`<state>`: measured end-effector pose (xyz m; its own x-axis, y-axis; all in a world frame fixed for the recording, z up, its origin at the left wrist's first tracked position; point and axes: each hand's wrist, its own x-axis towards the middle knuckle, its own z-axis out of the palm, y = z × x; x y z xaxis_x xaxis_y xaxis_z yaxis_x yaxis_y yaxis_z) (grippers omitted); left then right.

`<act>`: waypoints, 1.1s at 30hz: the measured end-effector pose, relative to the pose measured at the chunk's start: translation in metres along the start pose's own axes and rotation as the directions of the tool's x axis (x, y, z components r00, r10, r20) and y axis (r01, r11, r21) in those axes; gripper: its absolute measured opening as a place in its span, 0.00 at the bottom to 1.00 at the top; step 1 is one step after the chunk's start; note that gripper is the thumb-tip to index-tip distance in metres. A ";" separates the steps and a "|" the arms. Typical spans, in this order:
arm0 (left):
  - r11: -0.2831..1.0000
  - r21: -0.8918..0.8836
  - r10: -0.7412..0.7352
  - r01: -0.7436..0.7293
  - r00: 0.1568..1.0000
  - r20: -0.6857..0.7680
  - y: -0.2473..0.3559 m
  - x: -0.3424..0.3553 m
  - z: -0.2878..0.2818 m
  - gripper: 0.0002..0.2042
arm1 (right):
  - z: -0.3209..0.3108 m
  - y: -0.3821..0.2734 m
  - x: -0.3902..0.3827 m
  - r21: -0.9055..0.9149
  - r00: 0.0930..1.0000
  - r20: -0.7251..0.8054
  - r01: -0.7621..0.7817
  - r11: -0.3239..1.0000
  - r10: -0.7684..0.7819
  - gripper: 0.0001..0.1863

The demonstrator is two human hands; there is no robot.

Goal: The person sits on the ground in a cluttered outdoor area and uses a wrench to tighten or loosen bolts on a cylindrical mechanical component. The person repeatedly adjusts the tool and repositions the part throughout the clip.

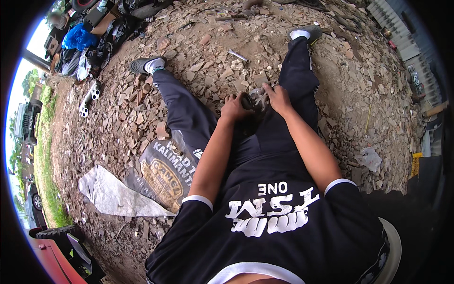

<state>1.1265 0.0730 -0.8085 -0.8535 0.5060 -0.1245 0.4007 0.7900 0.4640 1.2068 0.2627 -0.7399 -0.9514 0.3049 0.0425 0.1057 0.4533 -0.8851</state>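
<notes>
Rubble (118, 118) surrounds the dark trousers (187, 102). Between their legs, the left hand (235, 108) wraps its grip round a greyish metal part (257, 97), and the right hand (278, 98) pinches it narrowly; bracing with the left should steady the right.

Shirt (269, 168) is black, white print (257, 225) and trim (339, 183). Trousers (185, 98) dark navy. Bag (78, 38) bright blue. Wrench (238, 56) silver. Rubble (137, 117) brown-grey. Held part (258, 97) looks greyish, though shadowed.
</notes>
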 end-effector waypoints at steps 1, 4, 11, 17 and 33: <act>1.000 0.012 0.000 0.000 1.000 -0.010 0.000 0.000 -0.001 0.50 | 0.008 0.025 0.012 -0.033 0.999 -0.048 0.005 0.999 -0.006 0.30; 1.000 0.019 -0.005 0.005 1.000 -0.025 -0.003 -0.001 0.002 0.50 | 0.010 0.014 0.009 -0.162 0.998 -0.063 0.004 0.987 -0.014 0.31; 0.999 0.033 0.007 -0.007 1.000 -0.015 -0.010 0.003 0.008 0.50 | 0.031 0.022 0.036 -0.227 0.998 0.045 -0.037 0.973 0.048 0.29; 0.999 0.030 0.043 -0.041 0.996 -0.073 -0.009 0.004 0.011 0.53 | 0.072 0.053 0.095 -0.337 0.983 0.184 0.069 0.939 -0.006 0.28; 0.999 0.038 -0.018 0.019 1.000 -0.023 -0.007 0.006 0.011 0.51 | 0.009 0.027 -0.007 -0.073 0.910 0.281 0.337 0.939 -0.305 0.20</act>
<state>1.1220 0.0747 -0.8222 -0.8679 0.4838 -0.1128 0.3971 0.8120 0.4276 1.2140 0.2655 -0.7683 -0.9792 -0.0958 0.1786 -0.2005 0.5891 -0.7828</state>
